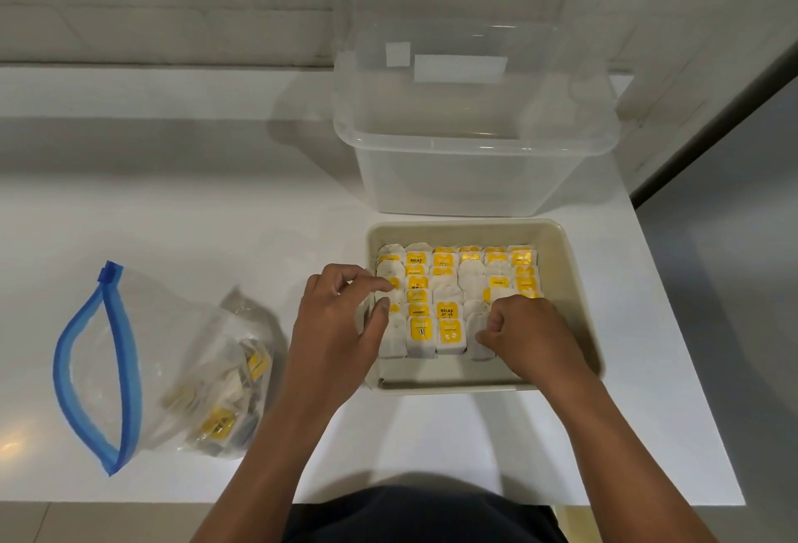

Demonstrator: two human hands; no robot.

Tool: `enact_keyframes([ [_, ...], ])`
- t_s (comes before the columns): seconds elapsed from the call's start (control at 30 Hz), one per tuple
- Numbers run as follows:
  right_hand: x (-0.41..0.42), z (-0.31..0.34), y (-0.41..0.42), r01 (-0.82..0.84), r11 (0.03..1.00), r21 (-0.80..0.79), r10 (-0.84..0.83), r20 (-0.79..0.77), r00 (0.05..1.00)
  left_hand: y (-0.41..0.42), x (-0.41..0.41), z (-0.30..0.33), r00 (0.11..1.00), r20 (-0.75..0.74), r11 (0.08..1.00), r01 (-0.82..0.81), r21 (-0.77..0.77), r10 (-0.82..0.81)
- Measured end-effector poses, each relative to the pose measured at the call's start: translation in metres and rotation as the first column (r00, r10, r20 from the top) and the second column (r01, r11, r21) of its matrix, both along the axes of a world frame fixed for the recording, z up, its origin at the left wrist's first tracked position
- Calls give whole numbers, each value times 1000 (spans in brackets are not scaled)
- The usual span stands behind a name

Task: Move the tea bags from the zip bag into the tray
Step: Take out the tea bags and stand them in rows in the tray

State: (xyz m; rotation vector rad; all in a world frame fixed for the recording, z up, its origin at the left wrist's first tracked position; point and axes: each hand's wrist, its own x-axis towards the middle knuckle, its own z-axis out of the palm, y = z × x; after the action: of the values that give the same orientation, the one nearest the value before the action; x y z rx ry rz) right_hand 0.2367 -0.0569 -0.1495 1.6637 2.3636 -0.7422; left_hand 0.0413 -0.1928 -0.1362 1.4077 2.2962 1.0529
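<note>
A beige tray (574, 279) sits on the white table and holds several rows of tea bags (444, 283) with yellow tags. My left hand (341, 318) hovers over the tray's left edge, fingers loosely curled, thumb and forefinger near the leftmost row. My right hand (527, 326) is over the tray's front right part, its fingers curled down onto a tea bag (479, 326) there. A clear zip bag (142, 352) with a blue zipper lies open on the left, with several tea bags (224, 408) still inside.
A clear plastic box (470, 162) with its lid raised stands just behind the tray. The table's right edge (673, 305) runs close beside the tray. A white brick wall is at the back.
</note>
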Motion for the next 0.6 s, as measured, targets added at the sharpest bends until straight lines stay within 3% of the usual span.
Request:
enact_keyframes([
  [0.43,-6,2,0,16,999,32,-17,25,1000,-4,0,2,1000,-2,1000,-11,5,11],
  [0.6,-4,26,-9,30,995,94,-20,-100,995,-8,2,9,1000,-26,1000,1,17,-1],
])
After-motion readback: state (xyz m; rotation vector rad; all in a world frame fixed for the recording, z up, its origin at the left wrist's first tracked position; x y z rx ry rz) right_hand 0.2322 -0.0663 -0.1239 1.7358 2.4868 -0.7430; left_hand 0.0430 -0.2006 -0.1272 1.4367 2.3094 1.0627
